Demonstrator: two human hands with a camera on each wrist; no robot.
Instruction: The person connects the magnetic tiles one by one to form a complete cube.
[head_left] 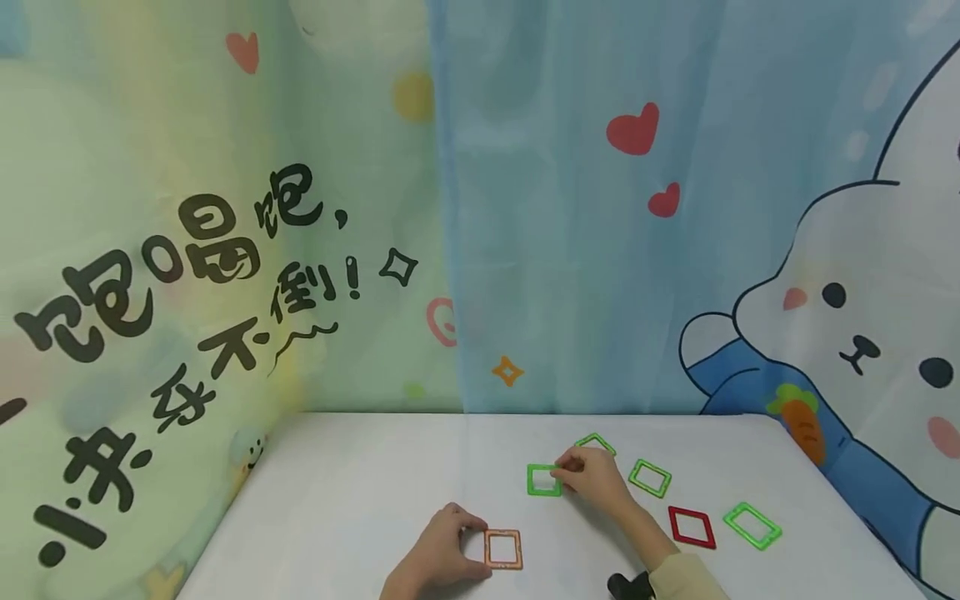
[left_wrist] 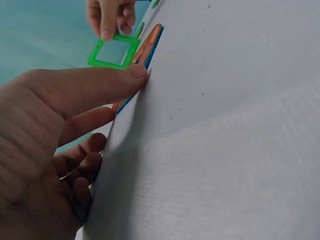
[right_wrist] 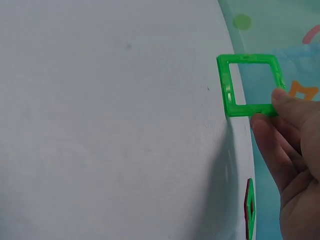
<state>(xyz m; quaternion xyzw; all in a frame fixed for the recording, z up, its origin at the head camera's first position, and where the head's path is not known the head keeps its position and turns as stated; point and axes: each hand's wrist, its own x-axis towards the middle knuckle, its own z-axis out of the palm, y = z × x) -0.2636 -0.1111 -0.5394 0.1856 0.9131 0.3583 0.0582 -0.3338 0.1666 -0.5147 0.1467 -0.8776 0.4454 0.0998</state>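
An orange square frame (head_left: 503, 534) lies on the white table, its left side between the thumb and fingers of the left hand (head_left: 442, 550). The left wrist view shows blue along the underside of the orange frame (left_wrist: 150, 44). The right hand (head_left: 596, 481) pinches a green square frame (head_left: 543, 492) by one edge, farther back. In the right wrist view that green frame (right_wrist: 225, 85) is held up between the thumb and fingers of the right hand (right_wrist: 295, 145). The left hand (left_wrist: 75, 110) has its other fingers curled loosely.
Right of the right hand lie a green frame (head_left: 635, 480), a red frame (head_left: 673, 525) and another green frame (head_left: 735, 517). One more green frame (head_left: 596, 437) is partly behind the right hand. A black object (head_left: 628, 587) is by the right sleeve. Printed curtains stand behind the white table (head_left: 337, 467).
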